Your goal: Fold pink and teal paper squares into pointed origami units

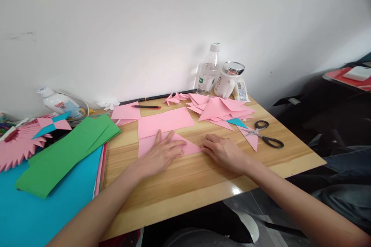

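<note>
My left hand (160,153) lies flat, fingers spread, on a pink paper sheet (145,144) folded into a pointed shape on the wooden table (185,179). My right hand (222,150) rests palm down at the paper's right tip, fingers together and touching the fold's edge. A second pink sheet (165,121) lies flat just behind the folded one.
A pile of pink folded triangles (220,110) and a teal one (237,122) sit at the back right, with scissors (268,135) beside them. A water bottle (208,70) and white mug (228,79) stand by the wall. Green paper (66,150), blue paper (43,208) and a pen (145,106) lie left.
</note>
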Demonstrator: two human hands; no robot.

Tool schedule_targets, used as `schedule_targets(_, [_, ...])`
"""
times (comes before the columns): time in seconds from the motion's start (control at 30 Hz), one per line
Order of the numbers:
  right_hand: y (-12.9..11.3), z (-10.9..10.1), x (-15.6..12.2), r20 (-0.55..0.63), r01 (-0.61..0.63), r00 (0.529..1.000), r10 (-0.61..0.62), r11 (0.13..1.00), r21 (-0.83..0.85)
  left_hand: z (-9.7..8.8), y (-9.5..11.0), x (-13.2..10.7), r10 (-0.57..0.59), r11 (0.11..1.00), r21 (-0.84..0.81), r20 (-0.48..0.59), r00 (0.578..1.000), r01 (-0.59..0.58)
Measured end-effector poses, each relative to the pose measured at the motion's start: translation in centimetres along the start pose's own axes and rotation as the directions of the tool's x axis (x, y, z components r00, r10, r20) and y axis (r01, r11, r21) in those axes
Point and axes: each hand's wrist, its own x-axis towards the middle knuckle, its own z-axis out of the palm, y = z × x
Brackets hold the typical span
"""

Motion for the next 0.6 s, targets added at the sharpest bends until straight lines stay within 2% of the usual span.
schedule_targets(0.1, [0.2,-0.4,-0.4,0.016,-0.042,0.999,0.042,0.999,-0.013,-0.1,0.0,-0.1,0.005,1.000,0.001,0.011,1.000,-0.005])
schedule_targets(0.23, [0.3,-1.8,0.2,0.096,-0.059,0.994,0.050,0.995,0.084,-0.2,0.1,0.0,0.011,1.000,0.016,0.023,1.000,-0.012])
schedule_targets(0.33, [-0.4,-2.8,1.6,0.063,-0.094,0.994,0.084,0.980,0.175,-0.3,0.1,-0.1,0.009,1.000,0.022,0.031,0.999,-0.010])
schedule_targets(0.4, [-1.2,-3.1,2.8,0.024,-0.060,0.998,0.056,0.956,0.287,-0.3,0.2,-0.1,0.003,0.999,0.038,0.041,0.999,-0.005])
schedule_targets(0.47, [-2.0,-2.9,4.2,0.011,0.017,1.000,-0.023,0.918,0.397,-0.3,0.2,-0.2,-0.002,0.998,0.055,0.033,0.999,0.001])
schedule_targets(0.6, [-2.8,-1.7,6.7,-0.023,0.092,0.996,-0.090,0.915,0.393,0.1,0.1,-0.5,0.022,1.000,0.023,-0.060,0.998,-0.021])
